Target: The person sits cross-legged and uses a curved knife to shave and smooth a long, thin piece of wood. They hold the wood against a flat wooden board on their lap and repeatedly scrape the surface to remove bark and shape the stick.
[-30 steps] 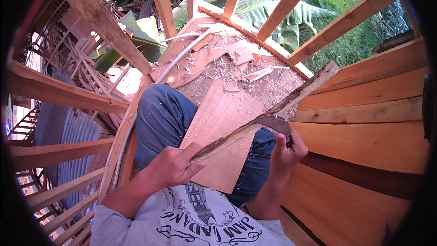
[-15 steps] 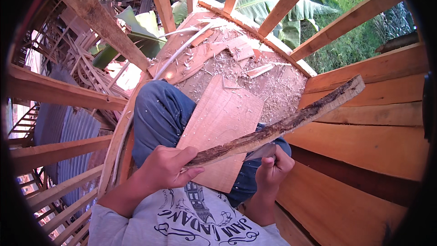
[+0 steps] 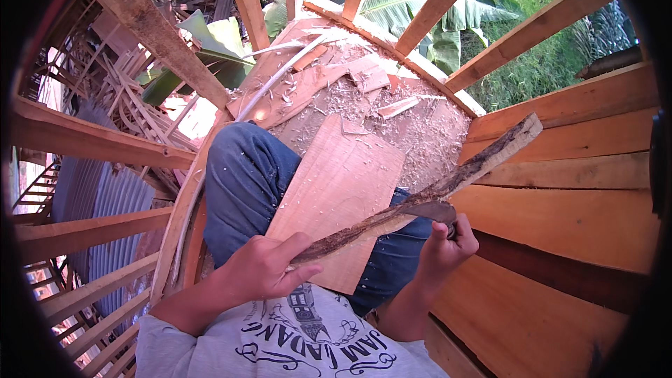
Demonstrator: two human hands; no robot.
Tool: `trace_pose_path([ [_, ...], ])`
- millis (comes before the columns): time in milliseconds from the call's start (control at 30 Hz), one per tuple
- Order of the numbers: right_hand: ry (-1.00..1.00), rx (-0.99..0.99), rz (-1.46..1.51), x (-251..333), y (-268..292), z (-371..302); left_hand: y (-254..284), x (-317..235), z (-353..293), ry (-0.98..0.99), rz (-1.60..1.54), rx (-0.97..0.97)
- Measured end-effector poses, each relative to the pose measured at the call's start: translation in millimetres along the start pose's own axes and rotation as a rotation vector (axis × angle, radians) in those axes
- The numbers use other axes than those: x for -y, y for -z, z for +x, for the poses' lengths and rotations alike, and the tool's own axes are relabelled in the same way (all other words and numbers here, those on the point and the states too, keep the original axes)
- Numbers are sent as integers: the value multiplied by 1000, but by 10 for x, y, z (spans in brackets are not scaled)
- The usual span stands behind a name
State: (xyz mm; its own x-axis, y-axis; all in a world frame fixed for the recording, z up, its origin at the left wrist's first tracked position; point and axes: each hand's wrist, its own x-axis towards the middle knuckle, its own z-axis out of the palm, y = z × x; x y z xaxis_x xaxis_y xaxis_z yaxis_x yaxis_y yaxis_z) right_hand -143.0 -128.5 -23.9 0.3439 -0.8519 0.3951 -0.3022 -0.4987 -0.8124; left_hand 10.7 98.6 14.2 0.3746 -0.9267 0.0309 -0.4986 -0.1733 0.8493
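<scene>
A long strip of wood with dark bark (image 3: 465,169) slants across my lap, rising toward the right. Its near end is gripped by my left hand (image 3: 269,266), thumb and fingers closed round it. My right hand (image 3: 448,246) is closed on a knife, whose handle is mostly hidden in the fist. The wide, dark knife blade (image 3: 428,210) lies against the strip's lower edge, about midway along. Under the strip, a flat pale board (image 3: 339,199) rests across my legs, dotted with shavings.
Wood shavings (image 3: 420,141) and offcuts (image 3: 367,73) litter the floor ahead. Plank walling (image 3: 553,217) stands close on the right. Slanting wooden posts (image 3: 241,3) and rails (image 3: 105,141) enclose the front and left. Beyond them are banana leaves and corrugated sheets (image 3: 119,203).
My right hand and the knife have moved right and slightly up along the strip. The strip's far end has shifted a little left; my left hand keeps its grip.
</scene>
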Motion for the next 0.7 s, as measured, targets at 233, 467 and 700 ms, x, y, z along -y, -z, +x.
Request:
trace_pose_path([
  [233, -144, -282, -37, -265, 193, 247, 92, -88, -49, 275, -346, 161],
  [467, -167, 153, 247, 32, 85, -102, 131, -17, -2, 319, -259, 103],
  [700, 106, 252, 50, -12, -157, -237, 126, 10, -11, 186, -73, 69],
])
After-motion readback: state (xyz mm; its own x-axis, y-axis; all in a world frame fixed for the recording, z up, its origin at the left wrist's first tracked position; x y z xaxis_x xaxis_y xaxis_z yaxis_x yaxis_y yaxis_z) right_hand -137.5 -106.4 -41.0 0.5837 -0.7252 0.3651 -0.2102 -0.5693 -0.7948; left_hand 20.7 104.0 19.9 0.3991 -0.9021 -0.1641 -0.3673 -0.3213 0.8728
